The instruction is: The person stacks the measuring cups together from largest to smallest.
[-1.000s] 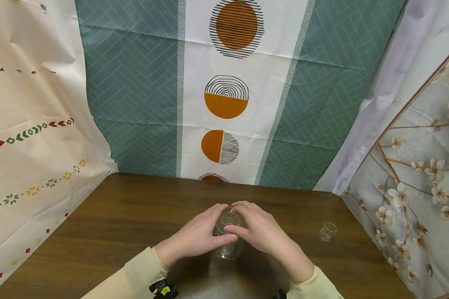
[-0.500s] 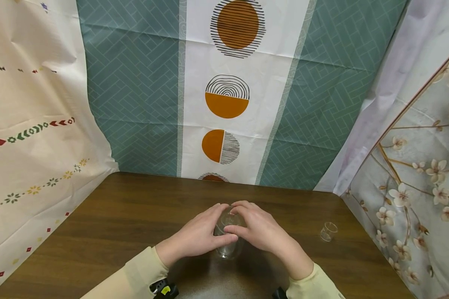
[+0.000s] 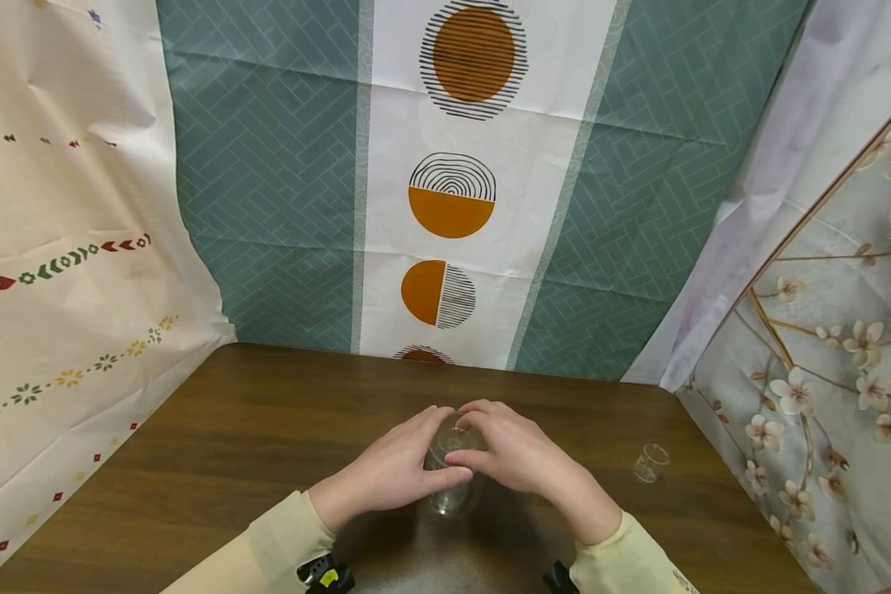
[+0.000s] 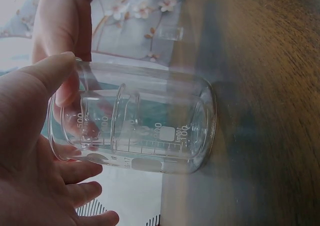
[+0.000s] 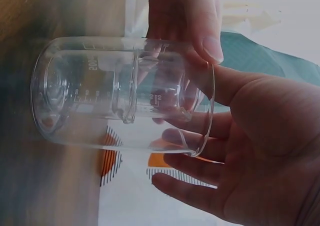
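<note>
A large clear glass beaker (image 3: pixel 449 501) with white graduation marks stands upright on the table. Inside it, the rim of a smaller nested beaker (image 5: pixel 131 86) shows about halfway up. Higher within, another small glass outline (image 5: pixel 156 98) overlaps the fingers in the right wrist view. Both hands hold the large beaker's top, thumbs on the near side and index fingertips meeting at the far side. My left hand (image 3: pixel 386 472) grips from the left, its other fingers spread loosely beyond the rim. My right hand (image 3: pixel 525 455) grips from the right, lower fingers likewise loose.
A separate small clear beaker (image 3: pixel 651 464) stands on the right part of the brown wooden table (image 3: pixel 267 412). Patterned cloths hang at the back (image 3: pixel 267 165), left and right, meeting the table's edges.
The hands and the beakers stay in place; only the head view shifts very slightly.
</note>
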Motion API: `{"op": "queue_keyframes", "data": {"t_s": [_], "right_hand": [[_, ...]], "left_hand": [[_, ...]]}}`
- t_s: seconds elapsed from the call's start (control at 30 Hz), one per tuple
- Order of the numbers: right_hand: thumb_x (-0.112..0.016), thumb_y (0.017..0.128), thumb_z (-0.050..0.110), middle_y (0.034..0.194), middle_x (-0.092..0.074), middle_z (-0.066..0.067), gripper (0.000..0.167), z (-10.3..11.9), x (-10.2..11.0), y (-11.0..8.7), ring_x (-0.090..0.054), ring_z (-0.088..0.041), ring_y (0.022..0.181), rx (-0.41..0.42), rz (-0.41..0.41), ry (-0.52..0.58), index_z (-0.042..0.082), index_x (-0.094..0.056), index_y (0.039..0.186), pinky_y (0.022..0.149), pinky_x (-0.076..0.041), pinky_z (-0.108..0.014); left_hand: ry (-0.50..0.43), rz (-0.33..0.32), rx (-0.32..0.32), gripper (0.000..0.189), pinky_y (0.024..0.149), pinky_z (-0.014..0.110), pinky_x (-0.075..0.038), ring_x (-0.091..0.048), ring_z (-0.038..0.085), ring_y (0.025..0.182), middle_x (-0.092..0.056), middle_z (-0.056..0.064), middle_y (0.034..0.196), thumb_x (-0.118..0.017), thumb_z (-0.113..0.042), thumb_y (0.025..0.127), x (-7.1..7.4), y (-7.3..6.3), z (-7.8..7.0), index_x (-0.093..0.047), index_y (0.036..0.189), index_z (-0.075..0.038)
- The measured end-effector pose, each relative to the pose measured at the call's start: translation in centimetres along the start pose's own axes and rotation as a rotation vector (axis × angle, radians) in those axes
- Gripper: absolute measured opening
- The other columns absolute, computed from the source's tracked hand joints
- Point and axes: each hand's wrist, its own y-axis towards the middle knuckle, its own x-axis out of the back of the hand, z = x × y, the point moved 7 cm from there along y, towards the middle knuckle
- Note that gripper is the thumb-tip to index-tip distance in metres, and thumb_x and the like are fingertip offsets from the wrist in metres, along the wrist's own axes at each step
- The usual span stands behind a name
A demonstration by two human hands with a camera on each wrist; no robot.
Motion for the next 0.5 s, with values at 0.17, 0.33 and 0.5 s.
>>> {"op": "queue_keyframes", "data": {"t_s": [0.17,0.33,0.5], "right_hand": [[-0.085,0.099,0.043,0.145,-0.066,-0.009,0.038,0.05,0.02,0.30,-0.061,-0.030,0.135,0.006,0.038,-0.013,0.012,-0.079,0.120,0.105,-0.055,-0.054],[-0.086,0.098,0.040,0.142,-0.067,-0.005,0.034,0.19,0.11,0.61,-0.062,-0.028,0.131,0.026,0.065,-0.050,0.013,-0.080,0.118,0.103,-0.056,-0.052],[-0.091,0.094,0.039,0.131,-0.067,-0.003,0.032,0.49,0.39,0.86,-0.062,-0.025,0.122,0.072,0.045,-0.103,0.014,-0.082,0.111,0.097,-0.058,-0.047]], "left_hand": [[-0.006,0.006,0.003,0.097,0.122,0.061,-0.042,-0.047,0.035,0.154,-0.048,0.011,0.168,-0.070,-0.073,0.098,-0.05,-0.03,0.09,-0.045,0.166,-0.008],[-0.009,0.006,0.000,0.097,0.122,0.061,-0.041,-0.046,0.034,0.155,-0.049,0.010,0.168,-0.070,-0.074,0.098,-0.03,-0.03,0.09,-0.045,0.166,-0.009],[-0.015,0.013,0.008,0.097,0.123,0.061,-0.040,-0.043,0.035,0.157,-0.048,0.009,0.169,-0.070,-0.073,0.098,-0.04,0.03,0.16,-0.044,0.166,-0.009]]}}
